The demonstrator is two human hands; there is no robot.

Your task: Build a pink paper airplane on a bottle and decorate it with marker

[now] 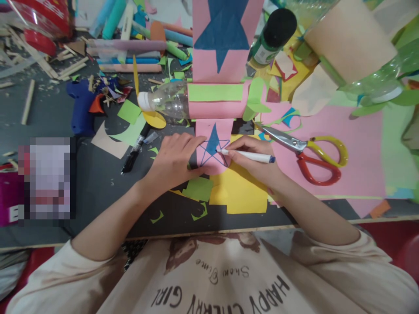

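My right hand [253,159] grips a white marker with a blue end [248,155], its tip resting on a blue star [212,148] drawn on a pink paper flap [203,131]. The star's upper point is filled in blue. My left hand [175,159] lies flat on the flap's left side, fingers together, pressing it down. The flap hangs from a plastic bottle [165,99] wrapped in pink and green paper. A larger pink sheet with a solid blue star [222,32] sticks up behind the bottle. Yellow paper [242,192] lies under my right wrist.
Red and yellow scissors [310,152] lie open on a pink sheet to the right. A blue glue gun [81,104] and a black pen [134,150] sit left. Green paint bottle [273,37], a cardboard roll [352,37], paper scraps and sticks crowd the back. The table edge [209,231] runs near my chest.
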